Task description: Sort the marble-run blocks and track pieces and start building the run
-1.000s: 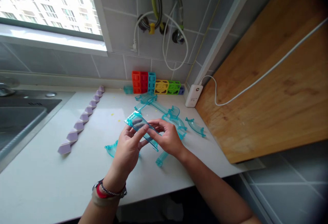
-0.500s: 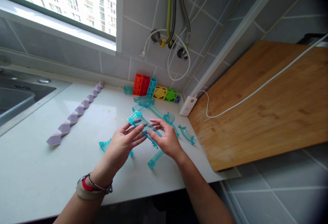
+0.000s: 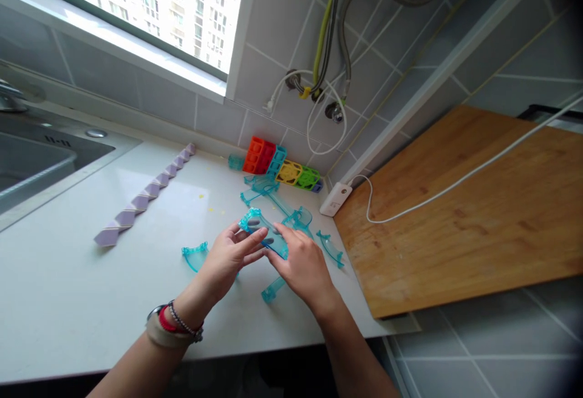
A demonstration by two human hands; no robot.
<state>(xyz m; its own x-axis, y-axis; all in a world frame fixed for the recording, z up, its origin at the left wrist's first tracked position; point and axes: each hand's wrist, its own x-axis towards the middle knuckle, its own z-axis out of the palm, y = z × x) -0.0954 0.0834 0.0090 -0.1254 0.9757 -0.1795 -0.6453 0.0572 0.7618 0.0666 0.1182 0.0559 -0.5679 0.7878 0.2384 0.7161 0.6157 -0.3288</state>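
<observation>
Between my two hands is a clear blue plastic track piece [image 3: 272,241], tilted above the counter. My left hand [image 3: 234,258] grips its near left side, thumb on top and fingers beneath. On the right end, my right hand [image 3: 301,261] is closed around it, covering part of that end. A curved blue piece [image 3: 195,256] lies just left of my left hand. Below my right hand rests a straight blue piece [image 3: 272,288], partly hidden. Behind the hands, more clear blue pieces [image 3: 262,188] lie in a loose pile, and a small curved one [image 3: 330,248] sits to the right.
Red blocks [image 3: 259,156], a yellow block [image 3: 288,172] and a green block [image 3: 308,177] stand along the wall. A folded lilac strip [image 3: 146,196] lies to the left, near the sink [image 3: 50,173]. On the right are a white plug-in device [image 3: 336,199] and a wooden board [image 3: 455,216].
The view has shifted, so the scene sits slightly lower and to the right. My right hand has turned over the piece's right end and covers more of it. Both hands still hold the piece.
</observation>
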